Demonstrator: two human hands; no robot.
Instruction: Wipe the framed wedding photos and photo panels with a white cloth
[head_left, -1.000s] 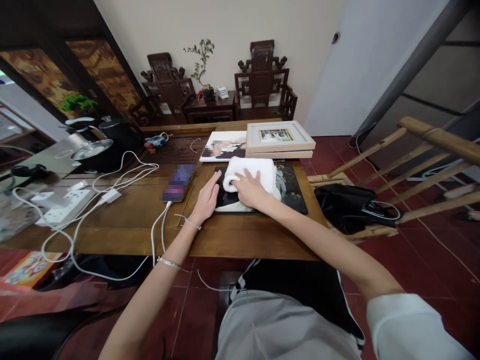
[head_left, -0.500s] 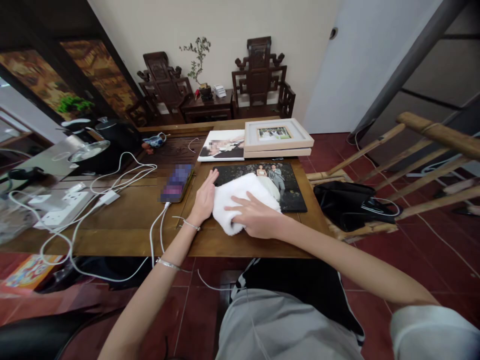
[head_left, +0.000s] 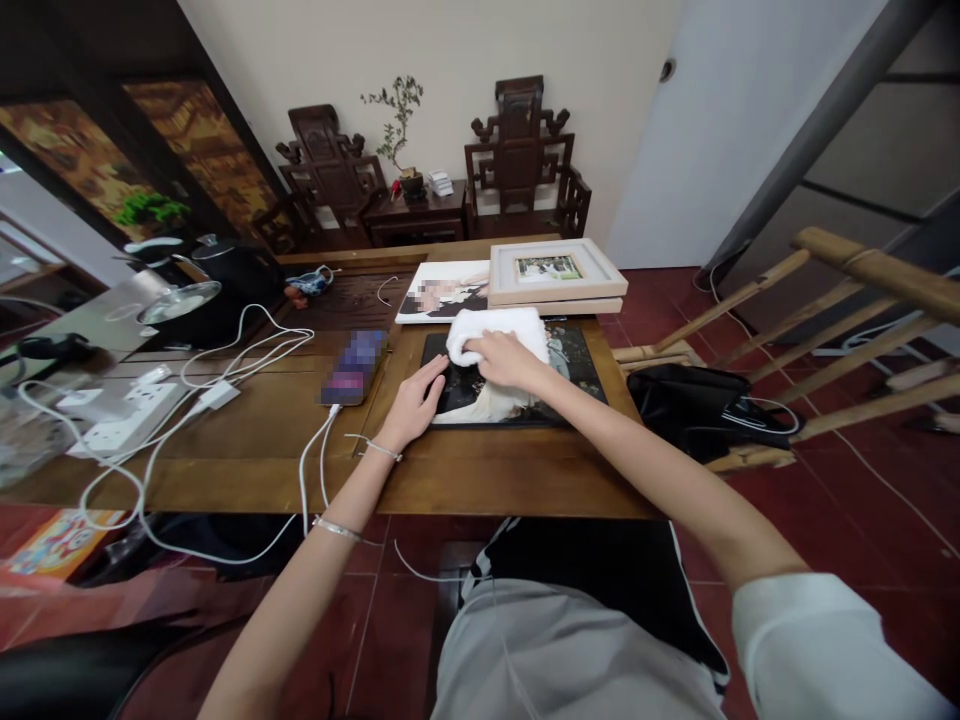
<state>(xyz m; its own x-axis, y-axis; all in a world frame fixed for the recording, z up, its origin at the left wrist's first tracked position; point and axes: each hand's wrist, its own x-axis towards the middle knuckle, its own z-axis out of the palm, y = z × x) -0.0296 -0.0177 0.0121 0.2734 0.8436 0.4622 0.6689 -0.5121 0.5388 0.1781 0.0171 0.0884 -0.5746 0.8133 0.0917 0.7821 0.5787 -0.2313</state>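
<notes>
A dark photo print (head_left: 577,362) lies flat on the wooden table (head_left: 255,440). My right hand (head_left: 504,359) presses a folded white towel (head_left: 491,331) onto the far part of the print, fingers closed over the cloth. My left hand (head_left: 415,402) lies flat, fingers apart, on the print's left edge and holds it down. A phone (head_left: 358,366) on a white cable lies just left of that hand.
Behind the print are another photo print (head_left: 441,292) and stacked light wooden picture frames (head_left: 553,274). White power strips (head_left: 124,412) and cables cover the table's left. A black bag (head_left: 697,410) rests on a bamboo chair at right. Carved dark chairs stand by the far wall.
My right hand has slid the towel from the near edge of the print back to its far part. My left hand has shifted slightly along the print's left edge.
</notes>
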